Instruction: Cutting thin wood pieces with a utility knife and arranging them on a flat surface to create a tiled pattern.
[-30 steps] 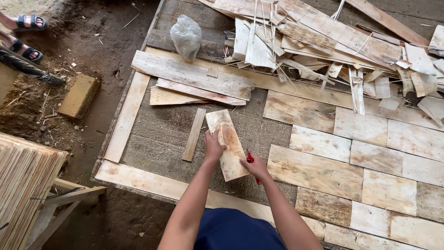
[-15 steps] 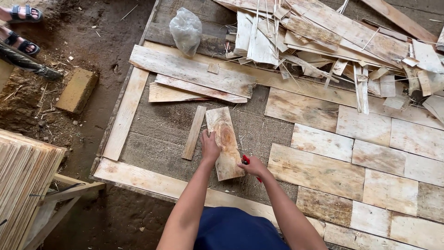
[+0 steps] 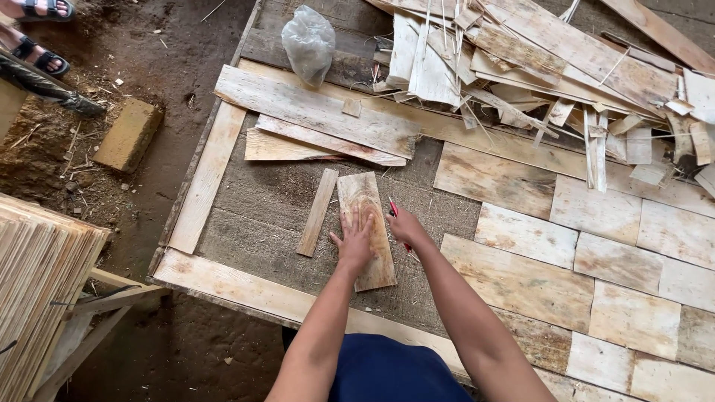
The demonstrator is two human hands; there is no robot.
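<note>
The veneer piece (image 3: 365, 227) lies flat on the grey table (image 3: 253, 216), long side running away from the person, just right of a narrow wood strip (image 3: 318, 211) that lies parallel to it. The left hand (image 3: 354, 240) rests palm-down on top of the veneer piece, its grip spread wide with fingers splayed, pressing rather than clasping anything. The right hand (image 3: 404, 226) sits at the veneer piece's right edge, its grip curled around a small red tool (image 3: 393, 210) (only the red tip shows above the fingers). Both forearms reach forward from the bottom of the view, converging on the veneer piece. To the right of it, laid veneer tiles (image 3: 596, 253) cover the table. Beyond it lie longer boards (image 3: 320, 112), a crumpled plastic bag (image 3: 308, 43) and a heap of scraps (image 3: 536, 67).
</note>
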